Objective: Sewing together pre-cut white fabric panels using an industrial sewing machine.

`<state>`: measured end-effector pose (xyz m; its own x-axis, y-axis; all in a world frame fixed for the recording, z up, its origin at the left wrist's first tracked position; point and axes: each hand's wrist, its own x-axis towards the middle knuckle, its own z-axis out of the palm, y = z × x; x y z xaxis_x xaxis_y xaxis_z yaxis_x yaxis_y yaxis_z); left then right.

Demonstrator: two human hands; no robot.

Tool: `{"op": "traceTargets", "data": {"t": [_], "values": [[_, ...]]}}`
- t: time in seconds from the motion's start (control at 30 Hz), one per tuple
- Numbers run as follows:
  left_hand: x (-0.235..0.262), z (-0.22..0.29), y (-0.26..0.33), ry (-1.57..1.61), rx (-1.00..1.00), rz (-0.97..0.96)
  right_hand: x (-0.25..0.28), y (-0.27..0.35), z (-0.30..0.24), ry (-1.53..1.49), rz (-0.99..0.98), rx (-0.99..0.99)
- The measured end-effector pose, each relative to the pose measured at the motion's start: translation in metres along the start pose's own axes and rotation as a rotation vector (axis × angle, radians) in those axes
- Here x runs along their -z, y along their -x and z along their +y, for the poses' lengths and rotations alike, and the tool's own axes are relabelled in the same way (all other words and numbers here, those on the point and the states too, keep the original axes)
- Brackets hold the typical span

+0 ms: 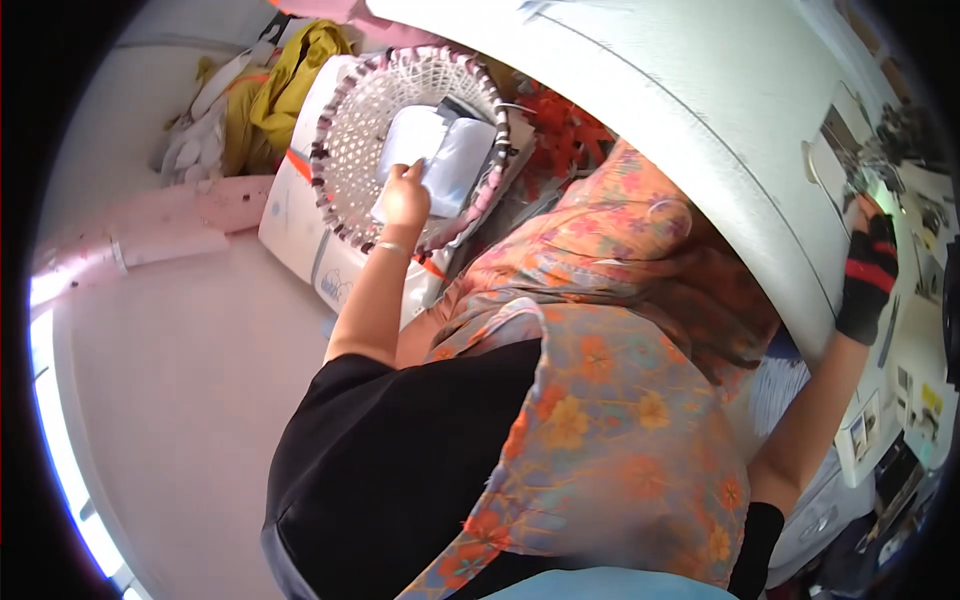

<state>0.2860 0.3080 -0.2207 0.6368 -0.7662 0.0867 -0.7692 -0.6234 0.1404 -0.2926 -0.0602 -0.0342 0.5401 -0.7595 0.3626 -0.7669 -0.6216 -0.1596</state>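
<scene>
My left hand reaches into a round woven basket with a dark-and-pink wrapped rim. Its fingers are closed at the edge of a flat white cloth piece that lies among pale folded pieces in the basket. My right hand, in a black and red fingerless glove, rests far to the right beside what looks like a sewing machine with a small light. Its fingertips are small and partly hidden, so their grip is unclear.
The basket stands on a white packed bundle. Yellow cloth and white cloth are heaped behind it. Red scraps lie right of the basket. A curved white tabletop spans the upper right, above my lap in a flowered apron.
</scene>
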Motion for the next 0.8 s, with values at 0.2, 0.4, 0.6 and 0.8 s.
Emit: {"op": "traceTargets", "data": {"t": [0.2,0.4,0.6,0.8], "values": [[-0.061,0.031,-0.012,-0.008,-0.005,-0.274,-0.003,0.007,0.005,-0.034,-0.028,-0.007],[-0.064,0.018,-0.038,0.184,0.003,-0.348,-0.010,0.003,0.002,-0.087,-0.024,-0.041],[0.223,0.171,-0.048,0.698,-0.067,0.301,-0.004,0.007,0.007,-0.103,0.085,0.053],[0.358,0.175,-0.010,1.748,-1.567,-0.409,-0.015,-0.001,-0.029,-0.162,0.218,-0.058]]}}
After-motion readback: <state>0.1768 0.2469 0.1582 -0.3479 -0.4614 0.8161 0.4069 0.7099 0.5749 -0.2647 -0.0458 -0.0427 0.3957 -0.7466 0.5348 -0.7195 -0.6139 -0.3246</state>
